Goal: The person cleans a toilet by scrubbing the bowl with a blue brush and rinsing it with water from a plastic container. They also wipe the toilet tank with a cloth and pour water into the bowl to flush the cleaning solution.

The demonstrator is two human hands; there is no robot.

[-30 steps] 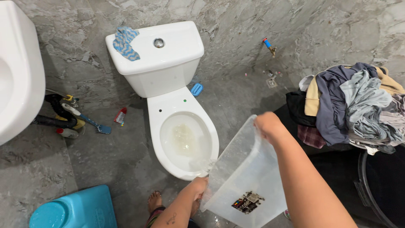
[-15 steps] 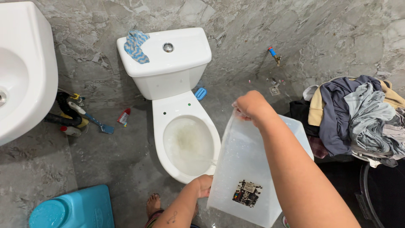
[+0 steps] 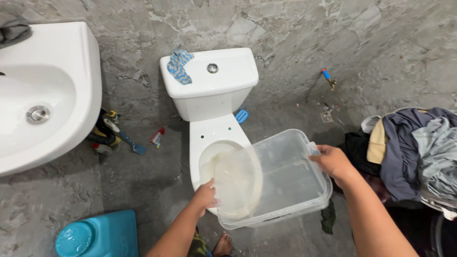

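I hold a clear plastic tub (image 3: 281,176) level, open side up, over the front of a white toilet bowl (image 3: 209,150). My left hand (image 3: 205,196) grips the tub's near left edge. My right hand (image 3: 332,162) grips its right rim. The tub looks wet and empty, and the bowl shows through its wall. The toilet tank (image 3: 212,83) stands against the grey marble wall, with a blue and grey striped cloth (image 3: 180,65) on its lid.
A white sink (image 3: 43,102) hangs at the left. Brushes and bottles (image 3: 112,133) lie on the floor under it. A turquoise container (image 3: 97,235) sits at the bottom left. A heap of clothes (image 3: 414,152) fills the right. My bare foot (image 3: 223,245) is below the tub.
The tub has swung from tipped on edge over the bowl back to level, open side up. My right hand dropped to the right rim. The view shifted left, showing more of the sink.
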